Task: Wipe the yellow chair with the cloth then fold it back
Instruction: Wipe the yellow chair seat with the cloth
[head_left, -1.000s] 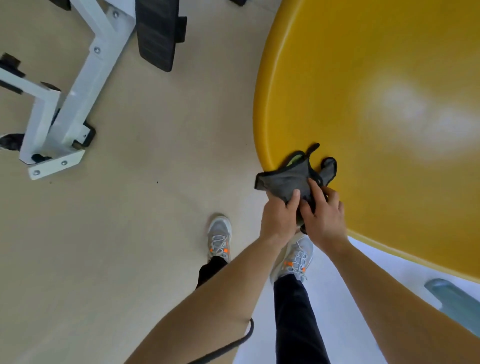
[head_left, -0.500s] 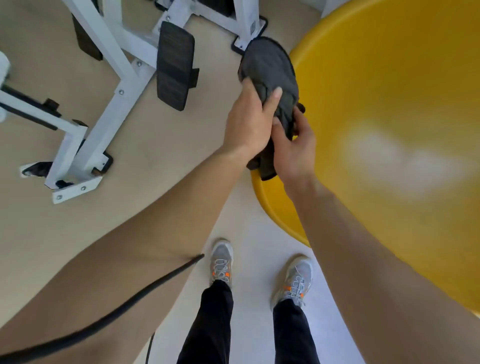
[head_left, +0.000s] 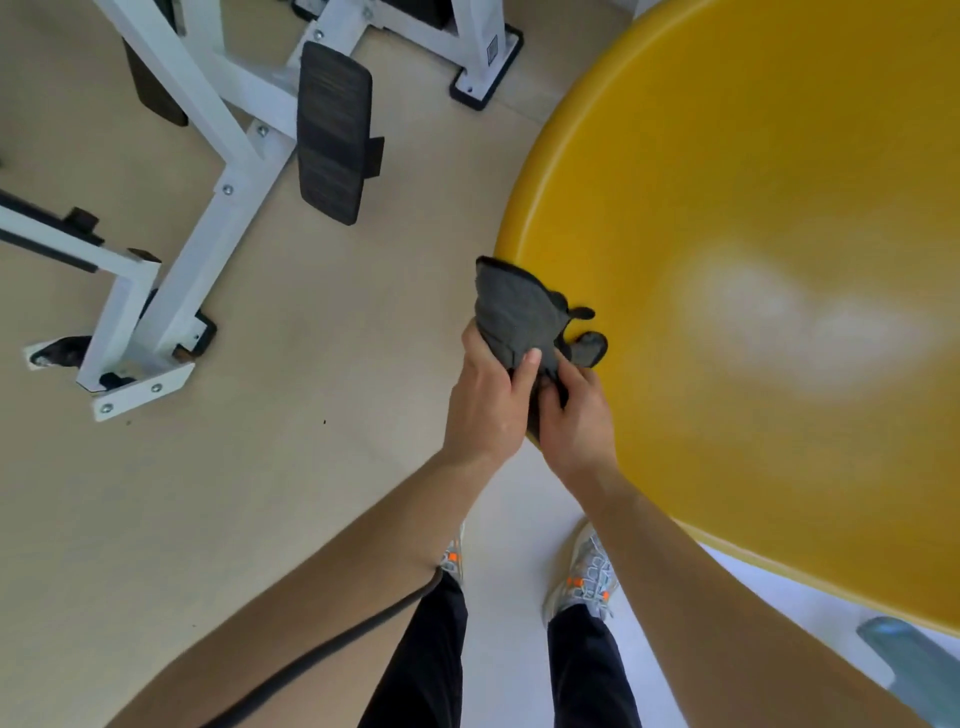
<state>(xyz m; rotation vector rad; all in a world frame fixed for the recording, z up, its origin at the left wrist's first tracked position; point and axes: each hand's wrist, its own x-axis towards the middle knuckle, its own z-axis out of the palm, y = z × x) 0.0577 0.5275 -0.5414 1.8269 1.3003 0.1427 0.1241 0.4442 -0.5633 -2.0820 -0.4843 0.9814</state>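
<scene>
Both hands, left hand (head_left: 488, 400) and right hand (head_left: 571, 415), closed on bunched grey cloth (head_left: 519, 317) at yellow chair (head_left: 753, 182) rim; loose corners may slip, spoiling the fold.

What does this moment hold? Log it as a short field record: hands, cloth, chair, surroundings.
left hand: gripping the cloth from the left, thumb on top
right hand: pinching the cloth's lower right part
cloth: dark grey, bunched, held at the chair's left rim
yellow chair: glossy, with a pale glare patch
floor: beige
white metal frame: upper left, with a black pad
</scene>
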